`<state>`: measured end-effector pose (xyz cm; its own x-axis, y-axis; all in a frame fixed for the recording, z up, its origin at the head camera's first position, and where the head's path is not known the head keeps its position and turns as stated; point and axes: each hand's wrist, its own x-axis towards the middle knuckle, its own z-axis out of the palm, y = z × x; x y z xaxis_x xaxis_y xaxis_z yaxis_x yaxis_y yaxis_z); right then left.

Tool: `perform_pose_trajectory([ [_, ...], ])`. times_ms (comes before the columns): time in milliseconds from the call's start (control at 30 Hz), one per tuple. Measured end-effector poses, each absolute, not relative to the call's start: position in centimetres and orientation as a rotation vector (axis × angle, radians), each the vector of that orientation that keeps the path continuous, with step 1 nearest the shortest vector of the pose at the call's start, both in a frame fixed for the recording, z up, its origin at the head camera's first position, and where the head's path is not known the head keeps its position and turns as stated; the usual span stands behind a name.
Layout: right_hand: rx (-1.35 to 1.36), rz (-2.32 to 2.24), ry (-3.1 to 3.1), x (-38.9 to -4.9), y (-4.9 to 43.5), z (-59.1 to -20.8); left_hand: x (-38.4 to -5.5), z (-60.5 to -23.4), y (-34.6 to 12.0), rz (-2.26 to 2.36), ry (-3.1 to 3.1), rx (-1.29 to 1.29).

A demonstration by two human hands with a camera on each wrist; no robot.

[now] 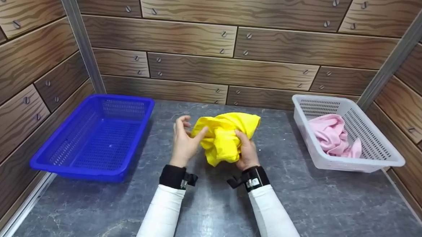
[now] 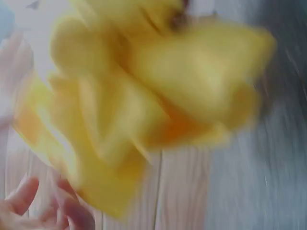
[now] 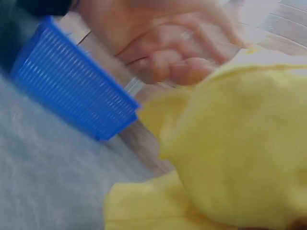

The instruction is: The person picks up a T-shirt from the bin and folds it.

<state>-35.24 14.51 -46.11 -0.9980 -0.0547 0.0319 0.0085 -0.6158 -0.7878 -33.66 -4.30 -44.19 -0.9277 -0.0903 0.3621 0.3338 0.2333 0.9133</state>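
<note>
A crumpled yellow cloth [image 1: 228, 137] is held up above the middle of the grey table. My right hand [image 1: 248, 153] grips it from the right side, thumb lying over its folds. Beside the cloth's left edge is my left hand [image 1: 186, 140], fingers spread and loosely bent, not closed round it. In the left wrist view the bunched cloth [image 2: 120, 96] is blurred, with fingertips [image 2: 72, 206] at the lower left. The right wrist view shows the cloth [image 3: 249, 143] up close and the left hand's palm [image 3: 163, 38] facing it. The right fingers behind the fabric are hidden.
A blue plastic basket [image 1: 135, 143] stands on the left of the table [image 1: 205, 219]. On the right, a white basket [image 1: 304, 138] contains a rumpled pink cloth [image 1: 331, 134]. Wood-patterned walls [image 1: 186, 37] enclose the back and both sides.
</note>
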Motion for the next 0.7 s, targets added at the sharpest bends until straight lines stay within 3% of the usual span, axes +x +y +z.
perform_pose_trajectory([
  [200, -0.156, -2.628, 1.652, -34.9, 16.1, -44.8, -34.3, -44.5, -6.3, -1.828, -2.129, -0.233],
  [367, 0.156, -2.327, 2.552, -35.3, 19.6, -44.3, -34.4, -43.9, -8.2, -1.642, -1.803, -0.055],
  [467, 0.336, -2.209, 2.756, -35.3, 21.5, -44.0, -34.3, -43.9, -8.7, -1.515, -1.741, -0.010],
  [567, 0.424, -2.453, 2.546, -35.2, 22.0, -43.5, -34.2, -43.8, -8.2, -1.531, -1.735, 0.003],
  [700, 0.238, -3.026, 1.775, -35.1, 21.9, -42.7, -33.6, -43.1, -7.4, -1.654, -1.698, 0.009],
])
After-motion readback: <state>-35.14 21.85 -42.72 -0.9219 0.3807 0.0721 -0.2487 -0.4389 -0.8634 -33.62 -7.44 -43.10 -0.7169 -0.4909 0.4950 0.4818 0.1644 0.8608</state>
